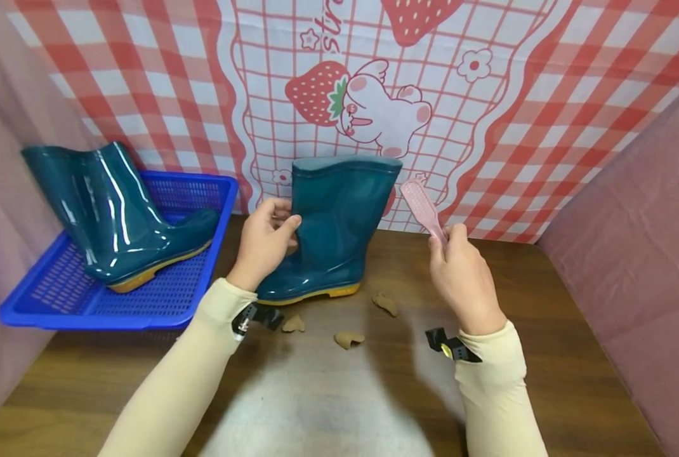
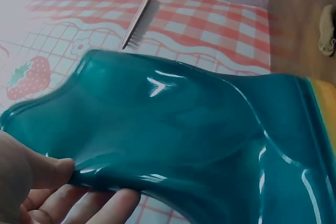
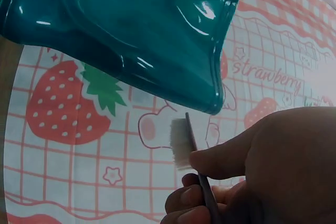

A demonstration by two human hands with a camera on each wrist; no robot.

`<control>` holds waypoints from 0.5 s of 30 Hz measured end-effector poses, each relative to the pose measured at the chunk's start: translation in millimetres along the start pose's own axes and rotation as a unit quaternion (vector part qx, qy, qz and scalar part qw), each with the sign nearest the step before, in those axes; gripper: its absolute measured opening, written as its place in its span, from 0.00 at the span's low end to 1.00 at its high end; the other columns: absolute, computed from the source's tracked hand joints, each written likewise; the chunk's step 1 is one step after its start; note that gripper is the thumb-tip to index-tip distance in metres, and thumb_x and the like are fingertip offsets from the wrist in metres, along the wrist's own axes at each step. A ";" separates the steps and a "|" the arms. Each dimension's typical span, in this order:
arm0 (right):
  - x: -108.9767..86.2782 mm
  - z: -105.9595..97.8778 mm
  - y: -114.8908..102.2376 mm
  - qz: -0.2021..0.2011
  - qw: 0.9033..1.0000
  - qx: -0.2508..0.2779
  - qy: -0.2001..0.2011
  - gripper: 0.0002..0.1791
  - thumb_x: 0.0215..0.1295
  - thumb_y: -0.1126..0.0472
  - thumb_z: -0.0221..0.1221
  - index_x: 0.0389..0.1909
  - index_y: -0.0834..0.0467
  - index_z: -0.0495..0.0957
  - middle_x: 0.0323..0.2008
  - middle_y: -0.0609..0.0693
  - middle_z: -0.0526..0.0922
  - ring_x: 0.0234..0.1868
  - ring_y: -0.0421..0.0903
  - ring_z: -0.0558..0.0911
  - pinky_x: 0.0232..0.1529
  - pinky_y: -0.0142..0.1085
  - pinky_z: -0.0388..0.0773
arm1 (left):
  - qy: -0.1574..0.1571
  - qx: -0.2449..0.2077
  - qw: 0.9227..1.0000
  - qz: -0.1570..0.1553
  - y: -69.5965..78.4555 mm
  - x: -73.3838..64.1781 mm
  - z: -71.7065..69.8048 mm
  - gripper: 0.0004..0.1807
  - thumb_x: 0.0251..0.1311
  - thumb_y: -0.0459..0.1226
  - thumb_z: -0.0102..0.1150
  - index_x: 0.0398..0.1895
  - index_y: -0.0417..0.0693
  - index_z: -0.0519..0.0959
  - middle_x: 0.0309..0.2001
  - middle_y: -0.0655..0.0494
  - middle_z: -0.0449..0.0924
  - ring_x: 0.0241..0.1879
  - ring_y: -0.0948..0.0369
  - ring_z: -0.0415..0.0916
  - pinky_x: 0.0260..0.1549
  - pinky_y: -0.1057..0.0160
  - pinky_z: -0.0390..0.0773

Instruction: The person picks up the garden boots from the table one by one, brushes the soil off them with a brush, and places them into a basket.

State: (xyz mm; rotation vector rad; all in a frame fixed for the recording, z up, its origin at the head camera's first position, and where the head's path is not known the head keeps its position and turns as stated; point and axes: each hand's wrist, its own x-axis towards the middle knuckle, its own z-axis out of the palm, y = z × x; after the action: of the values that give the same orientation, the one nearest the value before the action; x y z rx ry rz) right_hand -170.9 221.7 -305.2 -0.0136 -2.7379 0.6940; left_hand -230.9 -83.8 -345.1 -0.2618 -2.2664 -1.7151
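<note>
A glossy dark green rain boot with a yellow sole stands upright on the table, its toe to the left. My left hand pinches the front of its shaft, thumb on the near side, as the left wrist view also shows on the boot. My right hand grips the handle of a pink brush. In the right wrist view the brush's pale bristles face the boot, a short way from its shaft.
At left, a second green rain boot lies tilted in a blue plastic basket. Several brown curled scraps lie on the wooden table before the standing boot. A strawberry-print cloth hangs behind; pink cloth borders the right side.
</note>
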 end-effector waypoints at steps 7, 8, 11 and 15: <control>0.5 -0.4 5.6 0.001 0.999 -0.022 -0.043 0.15 0.80 0.55 0.50 0.53 0.65 0.68 0.28 0.61 0.76 0.26 0.57 0.75 0.28 0.51 0.72 | 0.014 -0.004 1.000 0.008 3.6 11.2 7.1 0.14 0.73 0.33 0.59 0.57 0.37 0.77 0.47 0.42 0.82 0.35 0.50 0.84 0.32 0.59 0.87; 0.4 -0.1 5.6 -0.002 0.999 -0.024 -0.049 0.15 0.79 0.55 0.50 0.52 0.65 0.68 0.28 0.61 0.76 0.26 0.57 0.75 0.28 0.51 0.72 | 0.013 -0.004 1.000 0.010 4.1 13.8 7.2 0.13 0.73 0.33 0.59 0.57 0.37 0.77 0.46 0.42 0.82 0.35 0.50 0.84 0.32 0.59 0.87; -0.3 1.3 4.2 -0.012 0.998 -0.025 -0.064 0.14 0.79 0.56 0.51 0.50 0.65 0.68 0.29 0.61 0.76 0.27 0.57 0.76 0.30 0.51 0.73 | 0.006 -0.005 1.000 0.011 3.8 22.6 6.8 0.13 0.74 0.33 0.58 0.57 0.39 0.78 0.46 0.43 0.82 0.35 0.50 0.84 0.32 0.58 0.87; -1.5 3.4 1.0 -0.027 0.996 -0.019 -0.077 0.14 0.80 0.56 0.51 0.51 0.64 0.68 0.29 0.59 0.75 0.28 0.57 0.76 0.31 0.51 0.73 | -0.002 -0.002 1.000 -0.005 -1.4 32.8 6.6 0.14 0.75 0.33 0.56 0.60 0.38 0.76 0.48 0.42 0.80 0.41 0.50 0.83 0.35 0.55 0.87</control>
State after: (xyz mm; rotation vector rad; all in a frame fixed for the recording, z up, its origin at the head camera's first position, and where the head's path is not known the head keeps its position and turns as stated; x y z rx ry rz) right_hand -170.5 220.8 -308.9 0.1094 -2.8869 0.6538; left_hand -263.0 -78.7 -337.2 -0.2544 -2.2714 -1.7252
